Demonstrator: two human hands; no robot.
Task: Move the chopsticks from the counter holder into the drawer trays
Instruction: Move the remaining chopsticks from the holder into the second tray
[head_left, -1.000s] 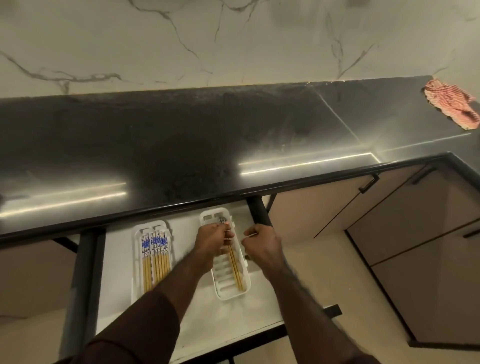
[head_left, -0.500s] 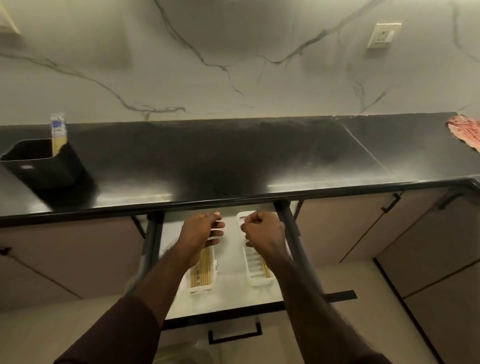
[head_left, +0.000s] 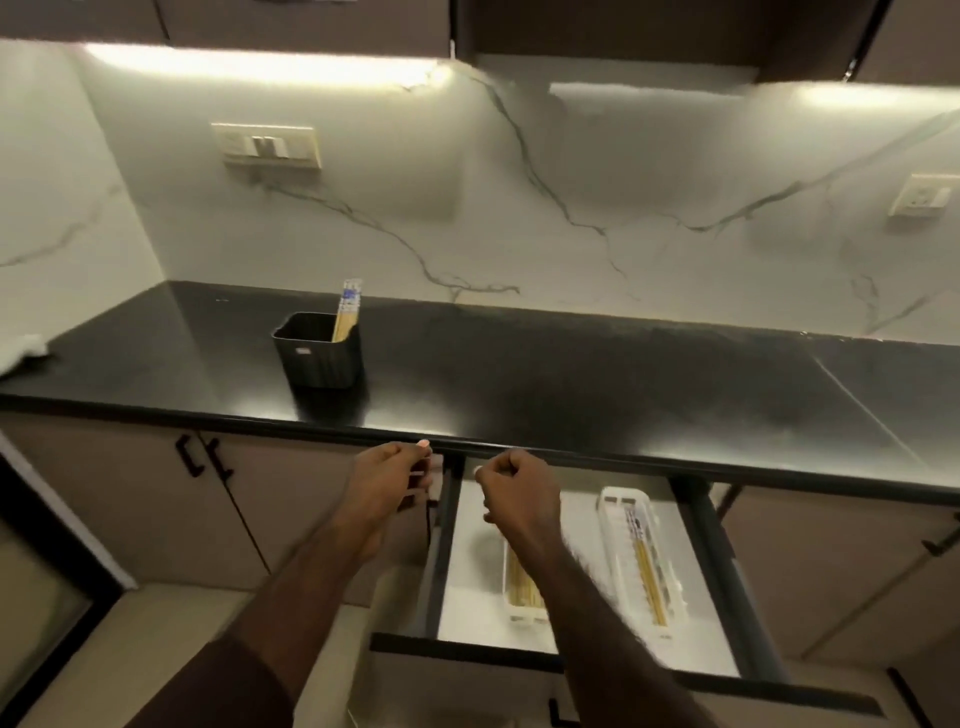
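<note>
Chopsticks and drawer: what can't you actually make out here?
- Left tray, head view: mostly hidden by the right forearm.
- Chopsticks in the holder: too small and blurred to count.
- Hands, left and right: motion blur; no chopstick visible.
- Drawer front: cut off below.

The holder (head_left: 318, 349) stands on the counter (head_left: 571, 384), up left of my hands, with chopsticks (head_left: 347, 310) leaning in its right corner. Below the counter edge the drawer (head_left: 519, 652) is open, two trays (head_left: 641, 561) lying side by side in it.
</note>
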